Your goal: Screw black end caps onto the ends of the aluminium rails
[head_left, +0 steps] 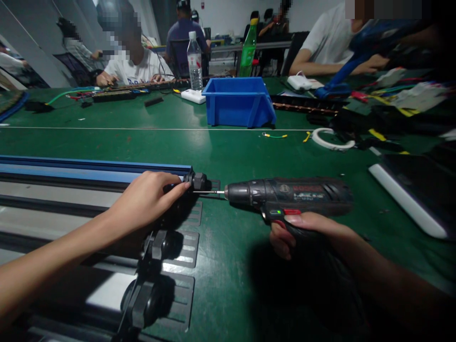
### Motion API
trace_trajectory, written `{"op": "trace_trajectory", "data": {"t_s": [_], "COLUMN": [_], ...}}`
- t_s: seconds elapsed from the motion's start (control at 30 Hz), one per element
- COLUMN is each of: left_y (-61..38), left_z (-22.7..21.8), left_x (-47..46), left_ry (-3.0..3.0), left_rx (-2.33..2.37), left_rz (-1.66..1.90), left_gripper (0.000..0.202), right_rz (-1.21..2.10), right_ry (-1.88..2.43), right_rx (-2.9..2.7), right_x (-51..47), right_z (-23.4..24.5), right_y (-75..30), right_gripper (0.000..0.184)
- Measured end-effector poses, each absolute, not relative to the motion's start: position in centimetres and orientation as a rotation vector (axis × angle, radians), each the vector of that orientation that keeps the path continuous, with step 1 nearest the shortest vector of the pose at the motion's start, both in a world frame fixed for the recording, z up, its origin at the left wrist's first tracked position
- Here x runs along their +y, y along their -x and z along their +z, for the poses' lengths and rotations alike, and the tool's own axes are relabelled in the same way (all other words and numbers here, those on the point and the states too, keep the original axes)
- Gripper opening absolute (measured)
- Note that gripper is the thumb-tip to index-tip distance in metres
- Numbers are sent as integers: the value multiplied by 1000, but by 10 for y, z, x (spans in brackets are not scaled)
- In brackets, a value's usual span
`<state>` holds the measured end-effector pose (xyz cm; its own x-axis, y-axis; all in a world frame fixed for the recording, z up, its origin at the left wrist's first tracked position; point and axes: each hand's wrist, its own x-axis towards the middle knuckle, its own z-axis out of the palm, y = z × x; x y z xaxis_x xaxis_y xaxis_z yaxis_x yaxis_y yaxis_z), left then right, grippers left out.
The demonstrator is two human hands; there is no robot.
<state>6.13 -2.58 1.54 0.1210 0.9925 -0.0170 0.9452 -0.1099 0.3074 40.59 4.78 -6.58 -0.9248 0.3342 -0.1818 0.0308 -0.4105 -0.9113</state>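
Black hex nuts (142, 304) sit at the ends of long, smooth bars (57, 192) on the green table (228, 294), slotted flat tabs (182, 295) beside them. The right hand (315, 223) wraps a scuffed drill (278, 192) (dark, with red accents), its slim bit (210, 192) pointing toward the blue bar (89, 173), at whose end the left hand (151, 192) bunches its fingers narrowly; what they grip, I cannot tell. Beyond stands a ribbed bin (237, 107).

The bare left hand (151, 194) has slender fingers and joins a slim, smooth, bare left forearm (71, 244). The right hand (318, 223) is bare too, its bare right forearm (383, 266) darkened by deep shadow.
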Motion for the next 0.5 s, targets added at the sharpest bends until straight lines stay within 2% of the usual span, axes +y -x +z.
{"op": "trace_trajectory", "data": {"t_s": [0.23,0.5], "left_y": [-61,-63], "left_z": [16,16], "left_x": [-26,-26], "left_ry": [-2131,-2098], "left_rx": [1937,1982], "left_rz": [279,262], "left_gripper": [49,51], "right_rz": [2485,2437], "right_ry": [539,581], "right_rx": [-1347,-1340], "right_x": [38,29], "right_z": [-63,-48], "right_y": [-405,-401], "right_gripper": [37,32]}}
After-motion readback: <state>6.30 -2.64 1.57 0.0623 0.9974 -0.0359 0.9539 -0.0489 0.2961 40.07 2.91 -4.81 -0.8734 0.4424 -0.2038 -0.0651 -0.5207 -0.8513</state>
